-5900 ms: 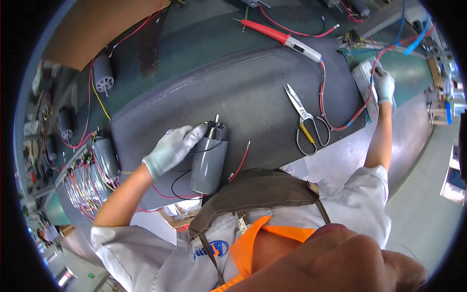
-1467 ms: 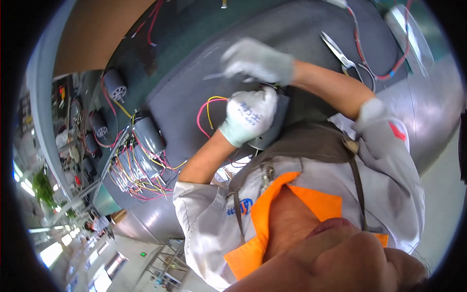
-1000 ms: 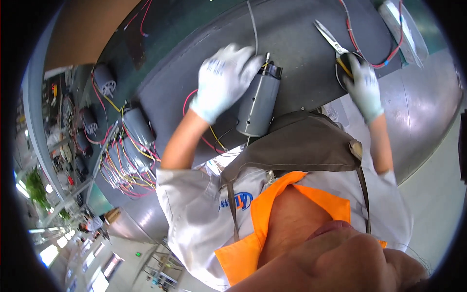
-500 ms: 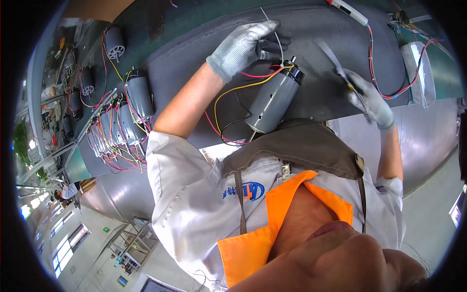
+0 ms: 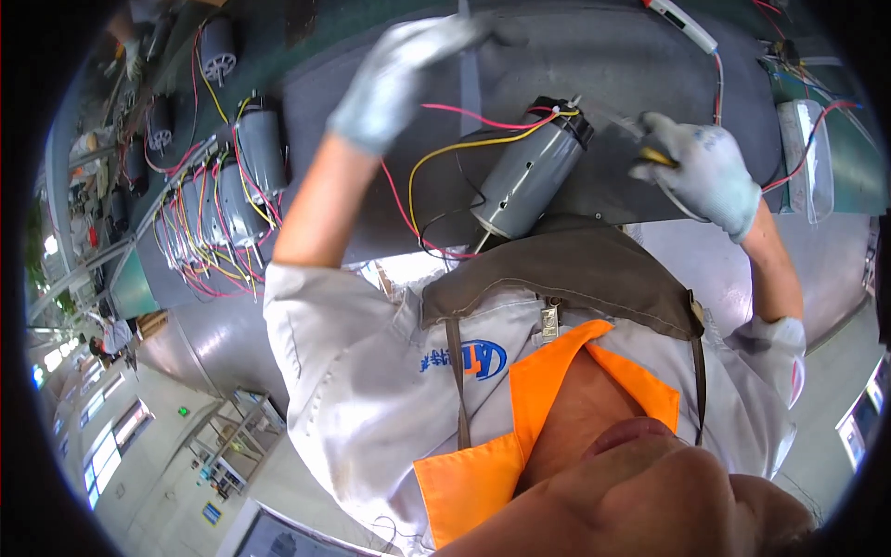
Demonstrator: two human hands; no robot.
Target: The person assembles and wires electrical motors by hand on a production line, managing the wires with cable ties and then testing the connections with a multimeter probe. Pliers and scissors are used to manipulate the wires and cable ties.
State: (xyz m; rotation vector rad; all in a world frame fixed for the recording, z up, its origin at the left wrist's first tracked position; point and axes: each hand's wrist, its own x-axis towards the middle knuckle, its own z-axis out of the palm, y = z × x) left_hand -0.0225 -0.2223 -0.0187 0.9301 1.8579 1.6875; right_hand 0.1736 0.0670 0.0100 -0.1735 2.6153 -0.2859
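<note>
A grey cylindrical motor (image 5: 524, 181) lies tilted on the dark bench mat, its black end cap (image 5: 568, 121) pointing away from me. Red, yellow and black wires (image 5: 444, 167) loop out on its left. My gloved left hand (image 5: 394, 79) is raised beyond these wires, apart from the motor; motion smears its fingers. Close to the cap on the right, my gloved right hand (image 5: 701, 167) is closed round a slim hand tool with a yellow part (image 5: 657, 157). The tool's blurred pale blade points toward the cap; its exact kind is unclear.
Several similar wired motors (image 5: 223, 209) stand in a row at the left, with another motor (image 5: 218, 51) behind them. A white-and-red pen-shaped tool (image 5: 682, 25) lies at the far right, near a clear plastic tray (image 5: 806, 162) with cables across it.
My left hand has drawn up and left, away from the motor's end cap. The long white strip rising from the cap no longer shows. My right hand has moved nearer the cap.
</note>
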